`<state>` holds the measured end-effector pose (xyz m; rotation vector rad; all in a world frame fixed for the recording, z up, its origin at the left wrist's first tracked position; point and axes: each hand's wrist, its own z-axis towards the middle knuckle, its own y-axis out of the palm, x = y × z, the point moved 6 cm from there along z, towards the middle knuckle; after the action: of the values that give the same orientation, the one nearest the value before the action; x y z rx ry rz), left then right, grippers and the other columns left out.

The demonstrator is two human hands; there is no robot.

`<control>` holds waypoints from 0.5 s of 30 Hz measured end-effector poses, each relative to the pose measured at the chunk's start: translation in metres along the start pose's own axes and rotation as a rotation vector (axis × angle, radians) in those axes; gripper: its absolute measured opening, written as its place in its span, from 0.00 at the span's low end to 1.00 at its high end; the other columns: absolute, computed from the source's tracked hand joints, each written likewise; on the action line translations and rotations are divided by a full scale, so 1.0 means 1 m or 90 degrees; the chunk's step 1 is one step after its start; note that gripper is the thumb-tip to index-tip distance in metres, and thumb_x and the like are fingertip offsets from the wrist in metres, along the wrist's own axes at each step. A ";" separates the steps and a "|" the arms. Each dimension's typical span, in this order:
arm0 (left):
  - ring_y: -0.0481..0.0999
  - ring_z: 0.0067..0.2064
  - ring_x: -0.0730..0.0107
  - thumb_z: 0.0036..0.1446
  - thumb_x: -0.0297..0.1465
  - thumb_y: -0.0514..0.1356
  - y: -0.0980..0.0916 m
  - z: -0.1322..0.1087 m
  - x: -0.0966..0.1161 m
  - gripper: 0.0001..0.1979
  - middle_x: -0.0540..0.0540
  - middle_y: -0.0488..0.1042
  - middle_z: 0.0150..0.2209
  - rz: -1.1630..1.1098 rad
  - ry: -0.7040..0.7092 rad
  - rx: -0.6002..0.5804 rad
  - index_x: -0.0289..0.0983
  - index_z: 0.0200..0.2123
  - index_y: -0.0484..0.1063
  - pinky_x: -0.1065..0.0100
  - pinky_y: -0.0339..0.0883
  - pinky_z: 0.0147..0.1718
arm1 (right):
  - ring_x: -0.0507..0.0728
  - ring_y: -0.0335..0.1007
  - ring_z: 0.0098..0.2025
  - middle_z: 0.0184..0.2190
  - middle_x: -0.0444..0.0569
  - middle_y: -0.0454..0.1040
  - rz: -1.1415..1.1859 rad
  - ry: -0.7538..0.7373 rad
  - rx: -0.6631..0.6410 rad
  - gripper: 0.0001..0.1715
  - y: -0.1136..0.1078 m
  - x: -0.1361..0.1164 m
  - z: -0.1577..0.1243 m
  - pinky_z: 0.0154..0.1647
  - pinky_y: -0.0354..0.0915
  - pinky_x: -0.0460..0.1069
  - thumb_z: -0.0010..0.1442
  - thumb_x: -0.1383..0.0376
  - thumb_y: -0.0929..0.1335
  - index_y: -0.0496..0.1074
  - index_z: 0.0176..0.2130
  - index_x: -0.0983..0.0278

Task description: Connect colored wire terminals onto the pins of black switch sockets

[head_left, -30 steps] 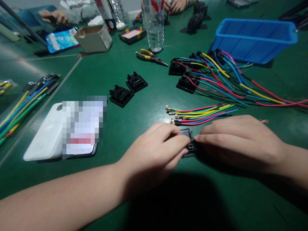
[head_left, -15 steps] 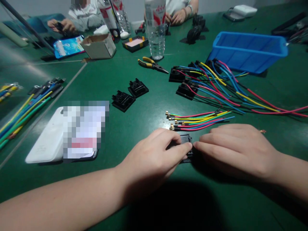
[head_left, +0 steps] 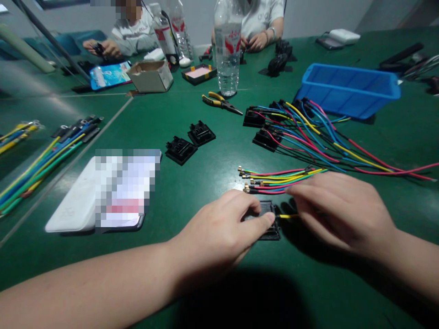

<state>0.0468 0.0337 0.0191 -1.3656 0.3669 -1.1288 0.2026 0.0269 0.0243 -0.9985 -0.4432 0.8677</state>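
Observation:
My left hand [head_left: 229, 224] presses a black plastic housing [head_left: 271, 233] to the table, thumb on top and fingers curled round its far side. Much of the housing is hidden under that hand. From its right edge a yellow wire [head_left: 287, 216] runs into my right hand [head_left: 346, 214], whose fingers are drawn together around it; the thumb is out of sight. Just beyond both hands lies a bunch of short coloured wires [head_left: 274, 178] with brass terminals at their left ends. One right fingertip is close to the nearest of these wires.
Two black housings [head_left: 181, 150] lie farther left, near phones [head_left: 78, 196]. Wired housings [head_left: 267, 137] trail long leads rightward, before a blue bin [head_left: 350, 91]. Pliers [head_left: 222, 104], a water bottle [head_left: 228, 59] and a cardboard box [head_left: 152, 75] stand or lie behind. Two people sit across the table.
My right hand has drawn back to the right and up from the housing, baring a stretch of yellow wire. My left hand stays on the housing. The whole view has shifted slightly.

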 end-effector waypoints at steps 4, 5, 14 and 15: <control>0.73 0.42 0.63 0.67 0.36 0.52 0.004 0.001 -0.006 0.14 0.42 0.76 0.41 -0.083 -0.113 -0.048 0.37 0.46 0.74 0.64 0.70 0.40 | 0.62 0.71 0.38 0.37 0.55 0.76 -0.069 0.163 0.006 0.11 0.002 0.024 -0.001 0.38 0.64 0.57 0.63 0.68 0.62 0.70 0.45 0.65; 0.74 0.42 0.63 0.67 0.38 0.52 0.006 0.001 -0.008 0.14 0.43 0.76 0.41 -0.103 -0.150 -0.064 0.37 0.46 0.74 0.63 0.70 0.41 | 0.63 0.71 0.39 0.38 0.56 0.77 -0.078 0.184 -0.016 0.11 0.005 0.029 -0.001 0.39 0.64 0.57 0.63 0.68 0.62 0.70 0.45 0.66; 0.74 0.44 0.58 0.68 0.36 0.48 0.005 0.003 -0.002 0.18 0.40 0.76 0.43 -0.060 -0.111 -0.098 0.36 0.50 0.74 0.58 0.71 0.42 | 0.65 0.70 0.51 0.52 0.56 0.74 -0.099 0.236 -0.091 0.19 0.023 0.046 -0.008 0.49 0.64 0.61 0.65 0.61 0.64 0.70 0.53 0.65; 0.74 0.43 0.58 0.68 0.36 0.48 0.005 0.003 -0.002 0.18 0.39 0.76 0.43 -0.053 -0.105 -0.096 0.36 0.50 0.74 0.58 0.71 0.41 | 0.65 0.70 0.52 0.52 0.56 0.74 -0.099 0.236 -0.093 0.19 0.024 0.047 -0.008 0.49 0.64 0.61 0.65 0.61 0.63 0.70 0.53 0.64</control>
<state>0.0504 0.0363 0.0150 -1.6080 0.2822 -1.0650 0.2259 0.0658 -0.0027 -1.2139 -0.2646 0.5001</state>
